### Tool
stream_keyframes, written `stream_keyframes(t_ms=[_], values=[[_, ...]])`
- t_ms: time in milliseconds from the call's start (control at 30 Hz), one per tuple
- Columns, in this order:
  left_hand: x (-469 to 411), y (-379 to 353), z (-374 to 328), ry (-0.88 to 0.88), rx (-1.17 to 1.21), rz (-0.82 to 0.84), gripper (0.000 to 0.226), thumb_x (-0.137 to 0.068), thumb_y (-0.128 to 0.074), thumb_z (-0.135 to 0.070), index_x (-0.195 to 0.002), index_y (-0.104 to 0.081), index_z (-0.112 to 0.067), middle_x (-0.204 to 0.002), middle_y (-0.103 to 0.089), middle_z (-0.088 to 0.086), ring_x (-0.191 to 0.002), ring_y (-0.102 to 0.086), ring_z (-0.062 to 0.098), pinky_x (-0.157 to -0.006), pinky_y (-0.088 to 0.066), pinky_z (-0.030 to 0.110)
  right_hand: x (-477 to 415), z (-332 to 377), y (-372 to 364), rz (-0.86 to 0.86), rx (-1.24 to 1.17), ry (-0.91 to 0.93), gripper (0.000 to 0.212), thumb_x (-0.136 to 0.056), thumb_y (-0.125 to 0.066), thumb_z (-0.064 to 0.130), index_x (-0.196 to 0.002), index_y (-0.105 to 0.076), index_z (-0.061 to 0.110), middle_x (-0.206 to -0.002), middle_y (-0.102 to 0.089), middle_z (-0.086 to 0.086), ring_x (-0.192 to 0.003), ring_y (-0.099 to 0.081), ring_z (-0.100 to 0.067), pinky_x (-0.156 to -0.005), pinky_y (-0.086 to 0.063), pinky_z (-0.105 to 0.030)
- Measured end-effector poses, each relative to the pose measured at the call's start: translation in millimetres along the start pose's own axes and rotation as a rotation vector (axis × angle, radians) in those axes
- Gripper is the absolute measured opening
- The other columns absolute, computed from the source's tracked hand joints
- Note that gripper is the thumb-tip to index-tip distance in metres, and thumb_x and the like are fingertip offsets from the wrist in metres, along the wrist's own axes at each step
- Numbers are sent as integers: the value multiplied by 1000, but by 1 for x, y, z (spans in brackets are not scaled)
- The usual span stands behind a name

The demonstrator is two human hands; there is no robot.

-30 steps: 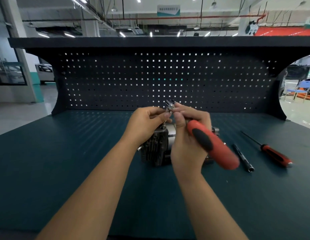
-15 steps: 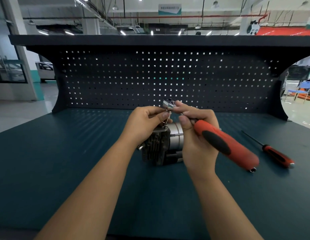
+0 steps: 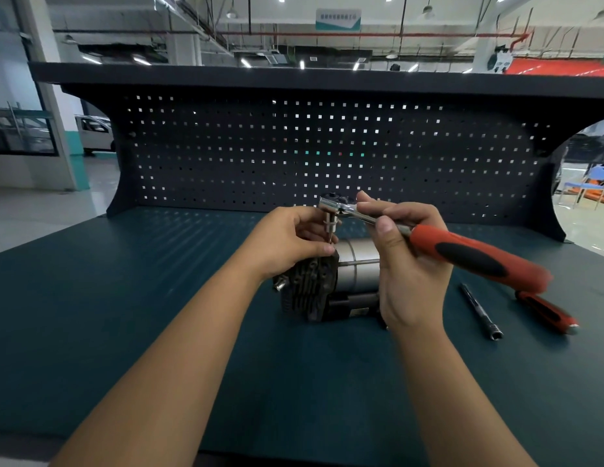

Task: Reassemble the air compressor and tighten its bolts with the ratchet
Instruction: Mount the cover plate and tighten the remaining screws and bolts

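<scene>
The air compressor [image 3: 331,281] lies on the dark green bench, its black finned head facing me and its silver cylinder behind. My right hand [image 3: 408,264] grips the ratchet [image 3: 462,251] by the metal shank just ahead of its red and black handle. The chrome head sits above the compressor's top corner with a thin bit pointing down onto it. My left hand [image 3: 287,244] pinches that bit below the ratchet head, fingertips touching the finned head.
A black extension bar [image 3: 481,311] lies on the bench right of the compressor. A red-handled screwdriver [image 3: 546,311] lies further right, partly behind the ratchet handle. A dark pegboard [image 3: 327,153] closes off the back of the bench.
The ratchet handle has swung outward to the right and now points away from me. Its head has risen, showing the bit beneath. My left hand stays on the bit.
</scene>
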State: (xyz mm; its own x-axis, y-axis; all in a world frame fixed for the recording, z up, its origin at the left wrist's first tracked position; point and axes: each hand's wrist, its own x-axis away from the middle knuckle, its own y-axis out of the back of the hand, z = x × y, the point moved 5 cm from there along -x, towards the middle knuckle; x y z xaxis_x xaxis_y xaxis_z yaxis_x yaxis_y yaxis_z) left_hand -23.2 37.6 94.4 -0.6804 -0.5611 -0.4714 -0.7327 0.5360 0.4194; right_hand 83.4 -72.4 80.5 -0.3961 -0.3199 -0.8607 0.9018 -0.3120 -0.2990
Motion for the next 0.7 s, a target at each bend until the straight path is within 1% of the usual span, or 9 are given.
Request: stream_keyframes(t_ms=[67,100,200,233,300,433,500,633,700], values=[[-1,0,0,1,-34,-15,40,-74,-75,3,-88,-64,-33,-76,-68,-10,-73,-64,-3,-73,-51,11,-1,-2,2,-41,-40,-48,21,-90,-51,-3,-92,-56,17,-93,-72,-5,-112,-63,-31,-99,-46,-47],[-1,1,1,4,-50,-20,40,-73,-75,3,-88,-64,-33,-75,-68,-10,-73,-64,-2,-73,-51,12,-1,-2,2,-64,-67,-75,20,-89,-50,-2,-92,-56,16,-91,-72,-5,-110,-64,-31,-97,-47,-45],[-3,0,2,19,-63,-29,35,-73,-75,3,-93,-66,-25,-75,-68,-9,-71,-65,-3,-70,-51,12,-5,-4,3,-124,-159,-165,16,-86,-47,-2,-94,-50,12,-81,-73,-2,-102,-68,-30,-88,-51,-31],[-3,0,2,26,-62,-33,33,-73,-75,3,-95,-67,-21,-77,-69,-6,-71,-65,-3,-68,-51,11,-5,-4,3,-134,-177,-185,16,-86,-46,-2,-95,-49,11,-79,-73,-2,-100,-69,-29,-86,-52,-29],[-3,0,3,38,-61,-44,31,-74,-75,2,-98,-68,-15,-81,-70,-1,-73,-65,-1,-67,-51,11,-4,-4,3,-134,-171,-187,17,-85,-46,-3,-95,-48,12,-77,-72,-3,-99,-69,-30,-87,-52,-30],[-3,0,3,35,-64,-57,30,-74,-75,1,-101,-69,-11,-86,-71,3,-73,-65,-1,-65,-49,9,-2,-2,0,-117,-93,-141,18,-86,-48,-3,-92,-49,14,-80,-72,-5,-103,-67,-31,-94,-49,-39],[-3,-1,3,35,-59,-60,29,-74,-75,1,-99,-69,-13,-87,-72,4,-74,-65,-1,-66,-50,10,-1,-3,1,-141,-108,-157,17,-86,-48,-2,-92,-49,14,-80,-73,-5,-103,-67,-31,-93,-50,-37],[-3,-1,5,36,-40,-56,29,-74,-76,1,-98,-68,-14,-86,-72,3,-79,-67,6,-74,-54,15,-1,-3,4,-202,-160,-193,14,-86,-48,-1,-92,-48,12,-78,-73,-2,-101,-68,-29,-86,-52,-29],[-4,-1,6,36,-44,-58,29,-73,-77,0,-97,-68,-14,-84,-72,1,-77,-67,5,-74,-54,15,-1,-2,5,-216,-173,-195,14,-86,-47,-1,-92,-48,12,-77,-73,-2,-100,-69,-27,-84,-53,-27]])
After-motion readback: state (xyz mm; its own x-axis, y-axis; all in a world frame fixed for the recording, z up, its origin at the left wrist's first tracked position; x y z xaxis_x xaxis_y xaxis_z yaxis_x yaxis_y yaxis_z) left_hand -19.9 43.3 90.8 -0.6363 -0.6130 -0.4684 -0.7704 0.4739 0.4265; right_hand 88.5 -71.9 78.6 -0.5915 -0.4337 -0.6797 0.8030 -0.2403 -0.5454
